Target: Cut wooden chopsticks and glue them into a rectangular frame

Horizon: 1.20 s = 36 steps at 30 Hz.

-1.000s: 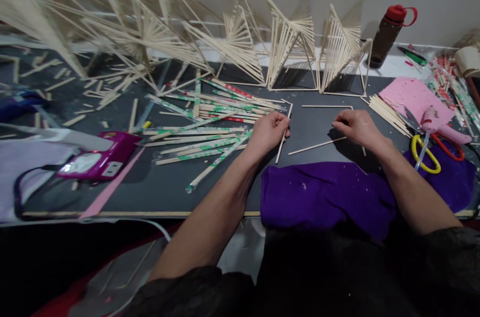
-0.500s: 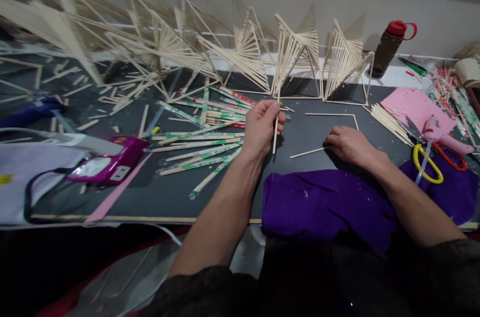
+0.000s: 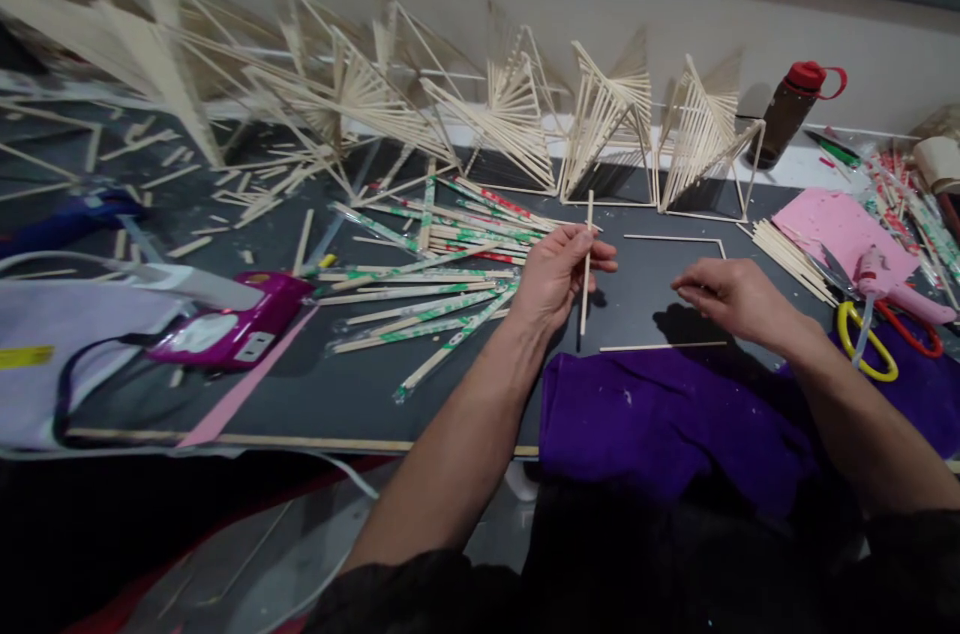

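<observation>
My left hand pinches a thin wooden stick, held near upright over the dark table. To its right, my right hand hovers above the table with fingers curled together; whether anything is between the fingertips is too small to tell. One loose stick lies flat along the top edge of the purple cloth. Behind the hands, another stick lies on the table and meets a further one at a corner on its right end.
Stick frames stand along the wall. Wrapped chopsticks lie left of my left hand, beside a magenta device. On the right are loose sticks, scissors, a pink glue gun and a bottle.
My right hand has lifted off the table and released the stick, which now lies beside the purple cloth. My left hand's outer fingers have spread while it still pinches its stick.
</observation>
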### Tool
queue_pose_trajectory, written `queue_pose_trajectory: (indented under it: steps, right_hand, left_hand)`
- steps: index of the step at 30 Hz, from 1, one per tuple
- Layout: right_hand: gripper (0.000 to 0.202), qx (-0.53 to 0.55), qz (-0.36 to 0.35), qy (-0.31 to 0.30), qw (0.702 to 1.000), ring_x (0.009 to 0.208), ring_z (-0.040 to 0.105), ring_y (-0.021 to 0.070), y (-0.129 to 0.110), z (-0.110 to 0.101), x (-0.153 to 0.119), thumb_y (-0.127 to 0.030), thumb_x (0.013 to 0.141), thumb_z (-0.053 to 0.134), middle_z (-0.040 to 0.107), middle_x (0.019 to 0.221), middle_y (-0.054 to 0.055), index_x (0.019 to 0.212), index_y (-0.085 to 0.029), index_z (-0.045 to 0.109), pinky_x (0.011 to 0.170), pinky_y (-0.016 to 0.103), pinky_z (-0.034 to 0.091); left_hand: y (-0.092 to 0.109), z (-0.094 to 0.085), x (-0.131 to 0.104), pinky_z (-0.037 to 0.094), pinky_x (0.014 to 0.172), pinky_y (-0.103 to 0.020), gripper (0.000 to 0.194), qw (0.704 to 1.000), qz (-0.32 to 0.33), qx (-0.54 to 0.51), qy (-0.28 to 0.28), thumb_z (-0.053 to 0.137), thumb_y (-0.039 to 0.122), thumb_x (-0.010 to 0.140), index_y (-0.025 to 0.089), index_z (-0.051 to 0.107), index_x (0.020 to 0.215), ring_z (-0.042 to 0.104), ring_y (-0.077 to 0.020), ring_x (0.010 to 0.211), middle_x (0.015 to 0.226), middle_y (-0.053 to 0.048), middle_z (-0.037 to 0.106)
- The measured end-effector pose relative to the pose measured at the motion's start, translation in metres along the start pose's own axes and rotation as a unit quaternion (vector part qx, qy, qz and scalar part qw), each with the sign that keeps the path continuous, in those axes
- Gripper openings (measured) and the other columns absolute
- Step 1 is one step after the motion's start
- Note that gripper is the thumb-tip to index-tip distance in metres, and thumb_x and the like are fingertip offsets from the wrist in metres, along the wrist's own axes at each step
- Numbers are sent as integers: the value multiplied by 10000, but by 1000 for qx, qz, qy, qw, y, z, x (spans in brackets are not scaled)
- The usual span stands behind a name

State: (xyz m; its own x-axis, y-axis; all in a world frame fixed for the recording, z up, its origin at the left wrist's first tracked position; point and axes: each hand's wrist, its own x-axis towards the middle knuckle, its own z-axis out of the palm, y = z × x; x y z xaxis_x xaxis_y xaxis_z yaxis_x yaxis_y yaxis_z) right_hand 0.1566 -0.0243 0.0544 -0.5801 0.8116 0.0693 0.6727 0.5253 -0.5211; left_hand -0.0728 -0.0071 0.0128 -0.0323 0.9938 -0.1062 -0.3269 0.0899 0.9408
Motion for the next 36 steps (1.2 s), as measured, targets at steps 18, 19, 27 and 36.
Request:
queue_pose_trajectory:
  steps: [18, 19, 27, 36]
  right_hand:
    - [159, 427, 129, 123, 887, 423, 505, 53, -17, 2, 68, -301, 691, 670, 589, 563, -33, 658, -161, 602, 360, 165, 294]
    - [169, 437, 133, 117, 882, 421, 507, 55, -17, 2, 67, -316, 682, 675, 593, 565, -32, 668, -161, 610, 360, 167, 296]
    - [284, 439, 154, 133, 875, 470, 542, 80, -2, 0, 48, -449, 724, 663, 642, 643, 0, 740, -168, 629, 390, 191, 313]
    - [204, -85, -3, -153, 984, 828, 644, 193, 4, 23, -7, -263, 871, 544, 680, 964, 78, 1000, -197, 688, 689, 282, 416]
  left_hand:
    - [-4, 16, -20, 355, 424, -183, 390, 988, -44, 74, -131, 747, 473, 656, 167, 587, 838, 604, -111, 484, 621, -6, 685]
    - [-3, 16, -20, 350, 430, -183, 383, 986, -48, 80, -136, 749, 470, 652, 164, 597, 825, 603, -110, 488, 609, -6, 680]
    - [-1, 12, -21, 304, 423, -178, 384, 984, -72, 88, -140, 772, 473, 617, 164, 594, 758, 541, -81, 434, 547, 8, 643]
    - [-5, 10, -18, 283, 399, -166, 384, 991, -58, 75, -99, 762, 467, 617, 159, 586, 761, 529, -76, 427, 554, 8, 641]
